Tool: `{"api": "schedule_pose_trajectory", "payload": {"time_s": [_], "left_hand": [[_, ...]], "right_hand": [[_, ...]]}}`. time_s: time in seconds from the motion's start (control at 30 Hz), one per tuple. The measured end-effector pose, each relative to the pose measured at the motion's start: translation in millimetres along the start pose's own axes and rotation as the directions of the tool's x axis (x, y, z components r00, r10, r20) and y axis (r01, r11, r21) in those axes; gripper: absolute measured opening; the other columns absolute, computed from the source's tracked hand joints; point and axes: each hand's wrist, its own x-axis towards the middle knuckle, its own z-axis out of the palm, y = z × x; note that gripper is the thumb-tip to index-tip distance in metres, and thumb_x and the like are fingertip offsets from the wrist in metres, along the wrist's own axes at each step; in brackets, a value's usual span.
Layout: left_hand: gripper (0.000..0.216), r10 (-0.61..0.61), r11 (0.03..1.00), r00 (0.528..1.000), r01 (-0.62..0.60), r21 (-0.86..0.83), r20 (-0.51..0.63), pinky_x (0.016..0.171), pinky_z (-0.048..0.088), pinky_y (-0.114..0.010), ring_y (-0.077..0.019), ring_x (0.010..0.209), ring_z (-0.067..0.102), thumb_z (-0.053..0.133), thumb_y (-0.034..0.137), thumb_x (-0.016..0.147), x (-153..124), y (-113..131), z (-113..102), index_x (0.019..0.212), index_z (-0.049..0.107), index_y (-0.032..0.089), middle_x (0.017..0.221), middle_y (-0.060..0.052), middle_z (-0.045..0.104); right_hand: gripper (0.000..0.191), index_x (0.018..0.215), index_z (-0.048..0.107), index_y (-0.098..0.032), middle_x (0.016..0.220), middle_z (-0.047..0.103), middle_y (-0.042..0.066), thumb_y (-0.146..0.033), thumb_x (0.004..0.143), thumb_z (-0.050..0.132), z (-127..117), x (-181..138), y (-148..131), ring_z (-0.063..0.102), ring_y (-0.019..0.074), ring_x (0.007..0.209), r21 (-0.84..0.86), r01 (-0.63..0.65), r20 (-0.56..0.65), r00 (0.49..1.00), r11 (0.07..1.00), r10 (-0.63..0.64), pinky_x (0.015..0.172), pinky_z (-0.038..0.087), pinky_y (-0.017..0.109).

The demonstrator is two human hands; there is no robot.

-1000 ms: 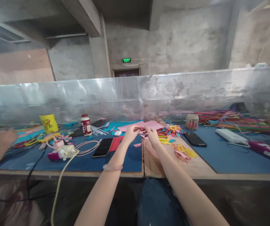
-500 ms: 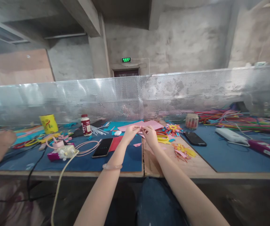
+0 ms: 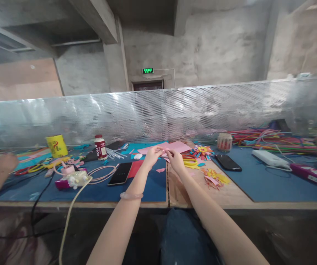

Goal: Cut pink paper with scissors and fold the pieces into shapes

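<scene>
My left hand (image 3: pixel 153 155) and my right hand (image 3: pixel 175 159) meet above the middle of the worktable, and together they pinch a small pink paper strip (image 3: pixel 164 150) between their fingertips. A pale bangle (image 3: pixel 131 195) circles my left forearm. Just behind the hands lies a pink paper sheet (image 3: pixel 175 147). A small pink scrap (image 3: pixel 161 170) lies on the blue mat (image 3: pixel 150 187) below my left hand.
A black phone (image 3: pixel 120 173) lies left of my hands, another phone (image 3: pixel 228 162) to the right. A paper flower (image 3: pixel 202 150), yellow scissors (image 3: pixel 191 162), a cola bottle (image 3: pixel 101 147), a yellow cup (image 3: pixel 56 145), cables and paper scraps surround them. Other people's hands show at both edges. A perforated metal screen (image 3: pixel 158 114) backs the table.
My two hands have drawn slightly closer together on the pink strip and shifted a little up and left. Little else has moved.
</scene>
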Motion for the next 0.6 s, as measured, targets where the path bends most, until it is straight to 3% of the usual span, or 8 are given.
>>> {"api": "schedule_pose_trajectory", "payload": {"time_s": [0.6], "left_hand": [[0.015,-0.053,0.997,0.997,0.057,0.056,-0.062,0.064,0.044,-0.025,-0.0151,0.070,0.058,0.063,0.026,0.066,0.6,1.6,-2.4,0.074,0.063,0.014,0.075,-0.005,0.065]], "right_hand": [[0.025,0.067,0.057,-0.016,0.061,0.059,0.001,-0.036,0.075,0.045,-2.6,-2.0,-9.6,0.052,0.0137,0.056,0.137,-0.030,0.099,0.995,0.990,0.016,0.054,0.040,0.024]]}}
